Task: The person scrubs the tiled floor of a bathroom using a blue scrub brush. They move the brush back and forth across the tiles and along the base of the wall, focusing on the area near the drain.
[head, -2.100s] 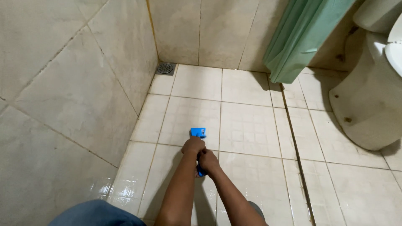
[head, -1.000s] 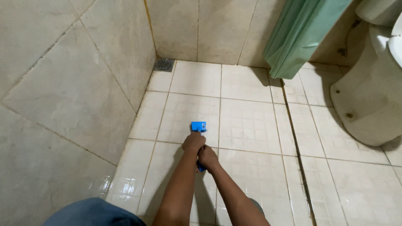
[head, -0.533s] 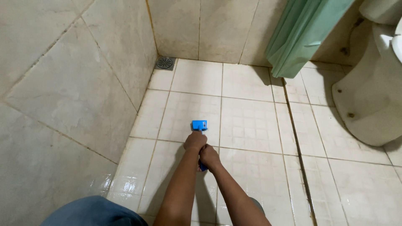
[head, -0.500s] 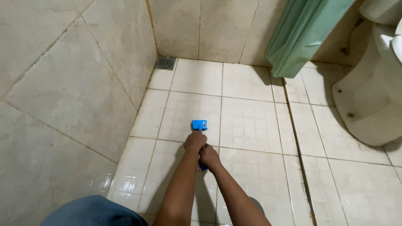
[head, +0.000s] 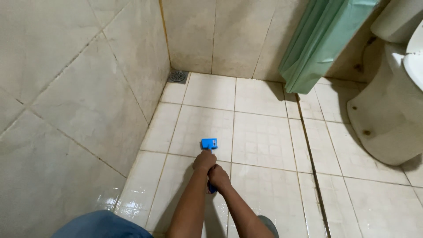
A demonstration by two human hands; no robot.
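Both of my hands grip the handle of a blue scrub brush (head: 209, 144) whose head rests on the beige floor tiles (head: 262, 140). My left hand (head: 204, 161) is further down the handle, close to the blue head. Just behind it, my right hand (head: 218, 176) closes around the handle's near end, where a bit of blue shows below the fingers. Both forearms reach forward from the bottom of the head view.
A tiled wall (head: 88, 101) rises on the left, with a round floor drain (head: 177, 76) in the far corner. A green shower curtain (head: 319, 42) hangs at the back right. A white toilet base (head: 387, 114) stands at the right. My blue-clad knee (head: 99, 224) is bottom left.
The brush head and both hands have barely shifted on the tile over the frames, only moving slightly back and forth; the view has drifted a little.
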